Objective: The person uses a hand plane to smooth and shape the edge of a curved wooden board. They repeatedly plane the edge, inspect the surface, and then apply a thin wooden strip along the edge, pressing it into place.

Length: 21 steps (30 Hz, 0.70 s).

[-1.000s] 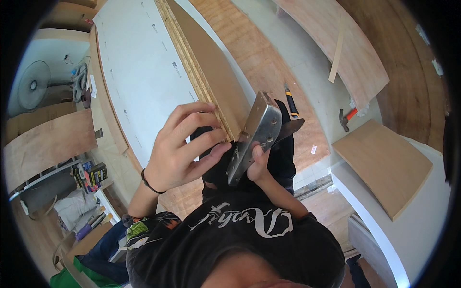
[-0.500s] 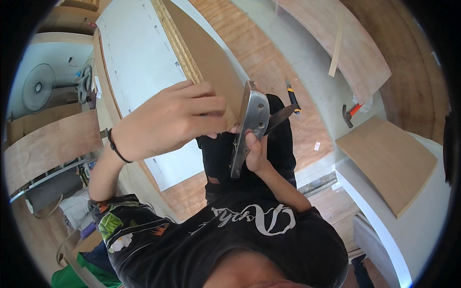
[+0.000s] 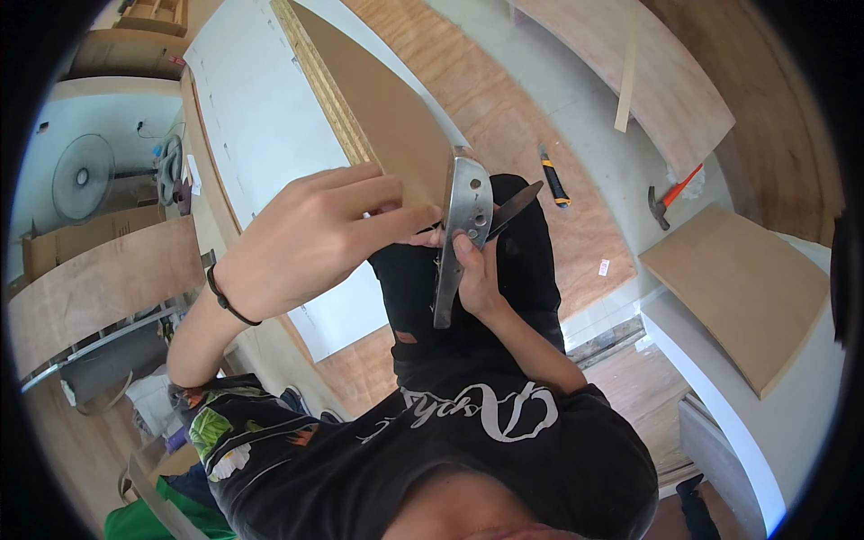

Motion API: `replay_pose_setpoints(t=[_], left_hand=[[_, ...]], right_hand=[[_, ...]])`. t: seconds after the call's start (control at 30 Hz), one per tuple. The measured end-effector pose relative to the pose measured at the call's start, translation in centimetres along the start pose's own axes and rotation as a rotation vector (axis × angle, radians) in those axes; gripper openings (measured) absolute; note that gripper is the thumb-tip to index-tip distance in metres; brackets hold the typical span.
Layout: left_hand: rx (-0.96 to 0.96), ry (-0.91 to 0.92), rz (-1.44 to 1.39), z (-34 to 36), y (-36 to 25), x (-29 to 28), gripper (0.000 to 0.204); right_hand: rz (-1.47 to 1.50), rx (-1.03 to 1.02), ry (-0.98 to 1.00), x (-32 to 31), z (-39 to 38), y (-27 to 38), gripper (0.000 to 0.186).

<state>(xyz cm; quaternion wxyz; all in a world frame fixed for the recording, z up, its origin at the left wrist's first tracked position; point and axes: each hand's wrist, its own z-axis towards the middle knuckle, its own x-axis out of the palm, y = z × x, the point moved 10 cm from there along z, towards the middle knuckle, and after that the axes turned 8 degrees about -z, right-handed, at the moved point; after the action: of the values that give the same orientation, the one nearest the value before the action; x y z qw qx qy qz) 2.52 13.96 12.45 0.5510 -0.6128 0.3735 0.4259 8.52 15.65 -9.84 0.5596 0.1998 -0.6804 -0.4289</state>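
Right hand: the bare right hand (image 3: 481, 283) grips a long silver-grey metal hand tool with round holes (image 3: 463, 202); fingers clamped on its body, thumb on the near face.
Metal tool position: above the person's black-trousered lap (image 3: 535, 270), beside the near end of the brown panel; contact with the panel cannot be told. A dark, flat, pointed blade (image 3: 517, 209) projects from its right side.
Left hand: the bare left hand (image 3: 315, 220), wearing a thin black wristband (image 3: 219, 297), reaches across the panel's near end. Fingers bent, index fingertip close to the tool's left side; whether they clamp anything cannot be told.
Brown panel: a smooth brown panel with a layered, straw-coloured chipboard edge (image 3: 387, 108), extending away from the hands over a white-faced sheet (image 3: 243, 117).
Plywood sheet: a reddish-tan plywood sheet (image 3: 504, 108) carries a black-and-yellow utility knife (image 3: 555, 180) near its right edge and a small white label (image 3: 604, 267) near its near right corner.
Hammer: an orange-handled claw hammer (image 3: 670, 195) lies on the pale floor, beyond the plywood's right edge.
Right side: a tan rectangular board (image 3: 742, 297) rests on a white slab (image 3: 711, 360), across its far edge.
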Motion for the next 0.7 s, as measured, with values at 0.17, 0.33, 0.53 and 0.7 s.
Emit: replay_pose_setpoints(t=[0.17,0.33,0.53,0.7], left_hand=[[0.119,0.145,0.096,1.3,-1.3,0.4,0.01],[0.096,0.2,0.112,1.2,-1.3,1.9,0.012],[0.127,0.223,0.555,-0.6,-4.1,4.7,0.012],[0.169,-0.007,0.719,-1.3,-3.8,4.7,0.018]], right_hand=[[-0.019,0.013,0.002,0.4,0.0,0.3,0.051],[-0.069,0.037,-0.055,0.1,-0.2,0.7,0.05],[-0.085,0.135,-0.108,-0.7,-0.6,-0.8,0.053],[-0.294,0.1,-0.1,-1.9,-0.3,-1.1,0.057]])
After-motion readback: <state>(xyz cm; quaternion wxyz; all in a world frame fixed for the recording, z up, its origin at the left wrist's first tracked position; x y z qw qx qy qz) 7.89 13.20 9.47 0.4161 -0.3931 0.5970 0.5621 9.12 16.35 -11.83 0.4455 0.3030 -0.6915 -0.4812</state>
